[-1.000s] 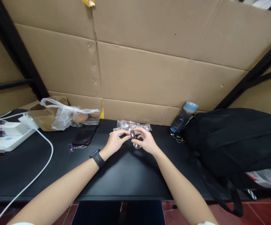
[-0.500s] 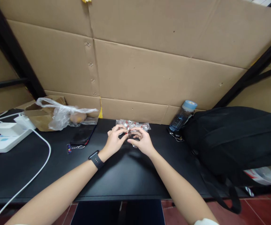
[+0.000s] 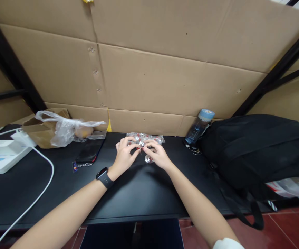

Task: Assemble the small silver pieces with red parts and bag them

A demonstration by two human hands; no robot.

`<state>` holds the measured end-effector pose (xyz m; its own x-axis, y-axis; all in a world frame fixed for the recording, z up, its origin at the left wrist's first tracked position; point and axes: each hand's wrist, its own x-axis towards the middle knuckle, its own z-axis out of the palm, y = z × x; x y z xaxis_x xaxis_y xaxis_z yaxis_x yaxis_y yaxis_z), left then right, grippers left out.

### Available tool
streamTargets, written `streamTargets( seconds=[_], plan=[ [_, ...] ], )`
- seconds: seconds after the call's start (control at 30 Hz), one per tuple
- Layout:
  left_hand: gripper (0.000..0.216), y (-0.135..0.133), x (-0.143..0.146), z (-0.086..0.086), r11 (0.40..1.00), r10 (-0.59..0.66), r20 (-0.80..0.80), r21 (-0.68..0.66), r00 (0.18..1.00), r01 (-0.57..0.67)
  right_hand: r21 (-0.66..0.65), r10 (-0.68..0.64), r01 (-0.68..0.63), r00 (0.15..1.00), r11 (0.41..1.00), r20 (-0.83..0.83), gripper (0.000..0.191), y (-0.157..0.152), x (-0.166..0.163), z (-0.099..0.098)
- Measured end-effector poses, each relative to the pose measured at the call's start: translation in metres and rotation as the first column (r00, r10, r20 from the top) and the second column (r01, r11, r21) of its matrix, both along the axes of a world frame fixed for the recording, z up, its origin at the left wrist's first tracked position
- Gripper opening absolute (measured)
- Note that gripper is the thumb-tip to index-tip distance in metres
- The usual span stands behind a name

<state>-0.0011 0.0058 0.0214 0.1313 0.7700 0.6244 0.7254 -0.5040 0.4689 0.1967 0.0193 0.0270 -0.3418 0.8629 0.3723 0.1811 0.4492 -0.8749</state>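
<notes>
Left hand [image 3: 125,156] and right hand [image 3: 159,156] both pinched a small clear packet [image 3: 141,145] between their fingertips, just above the worktop [image 3: 128,193]. Judged risk: slick film slipping the pinch, dropping it onto the round metal disc [image 3: 148,159] under the right fingers.

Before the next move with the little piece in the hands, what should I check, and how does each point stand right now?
1. Grip: left hand and right hand both pinch the small piece at their fingertips: ok.
2. What the small piece is: too small to make out: cannot tell.
3. Round metal part lies on the table beside the right hand, in view: ok.
4. Pile of packets sits just behind the hands: ok.
5. Phone and bottle are apart from both hands: ok.
</notes>
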Motion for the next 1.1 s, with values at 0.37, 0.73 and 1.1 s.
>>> streamTargets(
  seconds=[0.37,0.73,1.1],
  plan=[
    [0.026,-0.002,0.001,0.002,0.992,-0.105,0.009,-0.063,0.994,0.105,0.303,-0.162,0.054,0.925,0.951,0.343,0.014,-0.002,0.007,0.007],
    [0.020,0.008,-0.004,-0.010,0.956,-0.264,-0.219,-0.192,0.939,0.223,0.249,-0.105,-0.007,0.895,0.968,0.433,0.009,0.004,0.014,0.002],
    [0.046,0.051,-0.110,-0.004,0.883,0.409,-0.432,-0.033,0.804,-0.467,0.157,0.003,-0.108,0.833,0.982,0.553,0.010,0.003,0.010,-0.008]
  ],
)
